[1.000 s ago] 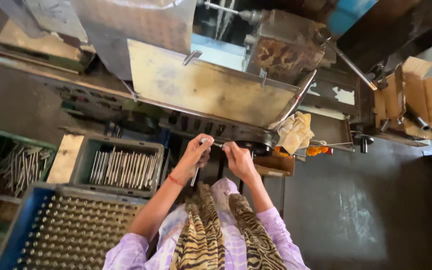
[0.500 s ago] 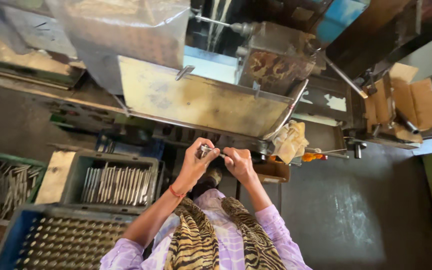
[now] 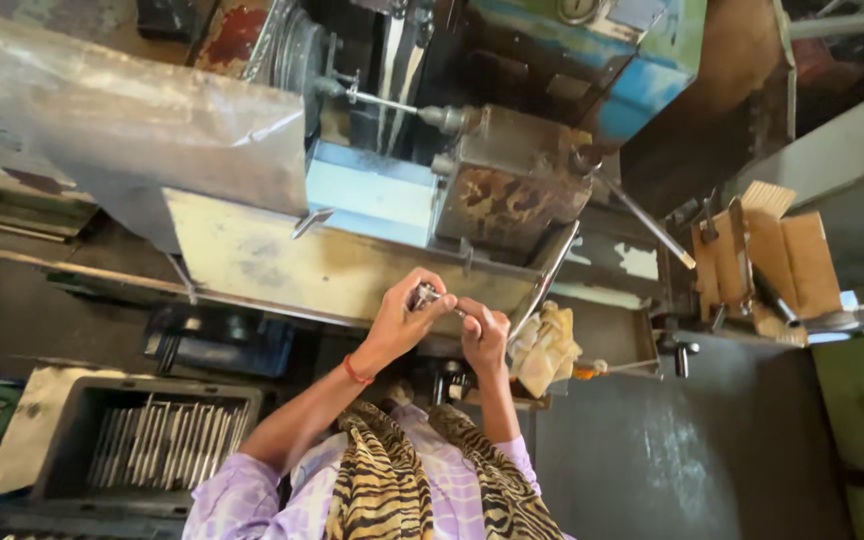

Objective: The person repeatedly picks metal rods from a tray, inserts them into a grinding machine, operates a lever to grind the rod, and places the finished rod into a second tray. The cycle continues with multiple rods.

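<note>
Since a second ago we have raised both hands from waist level up before the machine's yellowed guard panel (image 3: 282, 265). Our left hand (image 3: 402, 315) and right hand (image 3: 484, 335) each grip an end of a small metal part (image 3: 430, 296) between them.

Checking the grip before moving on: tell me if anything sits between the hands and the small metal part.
Nothing visible does. The left hand and the right hand both already touch the small metal part, held up in front of the machine's yellowed guard plate.
</note>
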Available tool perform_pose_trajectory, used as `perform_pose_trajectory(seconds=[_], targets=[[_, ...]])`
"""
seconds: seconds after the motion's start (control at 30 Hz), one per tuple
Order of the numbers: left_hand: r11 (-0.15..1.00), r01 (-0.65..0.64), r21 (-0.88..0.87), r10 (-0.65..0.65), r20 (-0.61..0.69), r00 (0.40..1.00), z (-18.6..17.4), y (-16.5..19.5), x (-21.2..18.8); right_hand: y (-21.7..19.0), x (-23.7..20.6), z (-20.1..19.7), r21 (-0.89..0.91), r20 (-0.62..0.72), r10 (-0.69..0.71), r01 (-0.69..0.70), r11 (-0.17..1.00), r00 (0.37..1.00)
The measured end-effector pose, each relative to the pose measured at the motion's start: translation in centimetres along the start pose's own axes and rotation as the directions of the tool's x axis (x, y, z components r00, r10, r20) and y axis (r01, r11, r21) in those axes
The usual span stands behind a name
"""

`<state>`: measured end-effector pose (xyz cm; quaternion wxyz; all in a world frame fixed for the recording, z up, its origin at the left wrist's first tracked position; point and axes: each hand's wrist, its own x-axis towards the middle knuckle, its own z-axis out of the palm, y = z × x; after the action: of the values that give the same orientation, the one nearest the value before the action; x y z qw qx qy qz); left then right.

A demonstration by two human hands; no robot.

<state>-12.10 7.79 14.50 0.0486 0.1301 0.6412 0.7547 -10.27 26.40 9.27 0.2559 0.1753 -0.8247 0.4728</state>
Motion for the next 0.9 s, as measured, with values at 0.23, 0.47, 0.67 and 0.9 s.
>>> perform_pose_trajectory(seconds=[0.23, 0.47, 0.67, 0.9], targets=[[0.861, 0.412, -0.298, -0.357, 0.222, 0.907, -0.2, -5.3, 18.8, 6.6, 11.3, -7.9, -0.382, 0.059, -0.101, 0.116, 0.917, 0.993], [0.842, 0.129, -0.524, -0.447, -0.544, 0.71, -7.8, -8.9, 34.3, 22.8, 14.8, -27.0, -0.861, -0.298, 0.209, -0.357, 0.361, 0.931], [0.82, 0.133, -0.556, -0.457, -0.499, 0.736, -11.6, -9.3, 35.5, 27.3, 12.6, -27.9, -0.799, -0.393, 0.635, -0.589, 0.123, 0.665], [0.757, 0.206, -0.62, -0.544, -0.423, 0.725, -12.9, -10.5, 35.4, 27.5, 10.4, -26.8, -0.804, -0.446, 0.512, -0.58, 0.13, 0.734]])
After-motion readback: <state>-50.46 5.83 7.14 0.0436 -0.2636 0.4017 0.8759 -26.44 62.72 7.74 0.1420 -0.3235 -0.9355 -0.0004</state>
